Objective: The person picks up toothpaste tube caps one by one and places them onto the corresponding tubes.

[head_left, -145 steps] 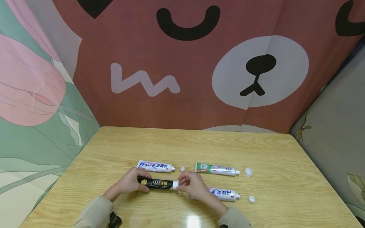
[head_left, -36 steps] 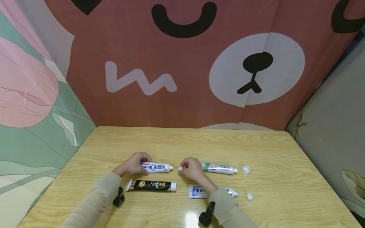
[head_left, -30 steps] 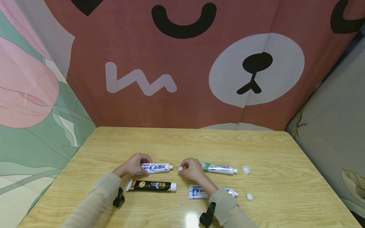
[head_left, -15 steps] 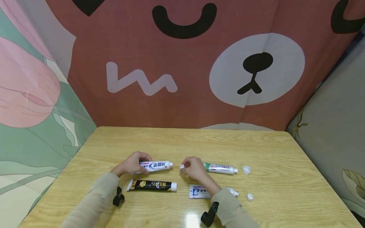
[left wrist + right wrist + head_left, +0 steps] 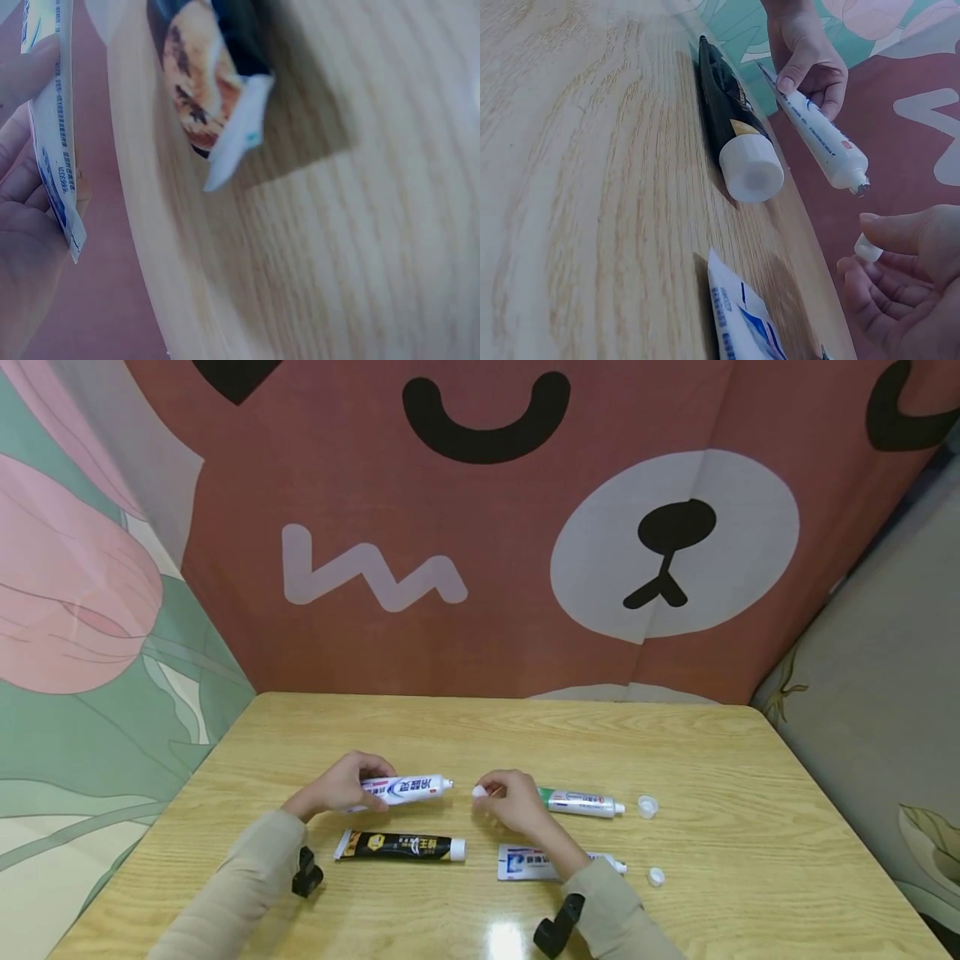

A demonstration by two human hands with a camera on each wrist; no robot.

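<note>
Holding white tube (image 5: pixel 411 789) over wooden table (image 5: pixel 420 910); cartoon backdrop (image 5: pixel 510 643) behind.

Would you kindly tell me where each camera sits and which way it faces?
Head: on the head, facing forward and down at the table; left hand, right hand, sleeves show.
Left wrist: worn there, facing the held white tube and black tube; left hand shows.
Right wrist: worn there, facing the pinched cap; both hands show.
Head and right wrist share that cap.

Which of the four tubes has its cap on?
Only the black tube: its white cap is on, while the other three tubes show bare nozzles.
</note>
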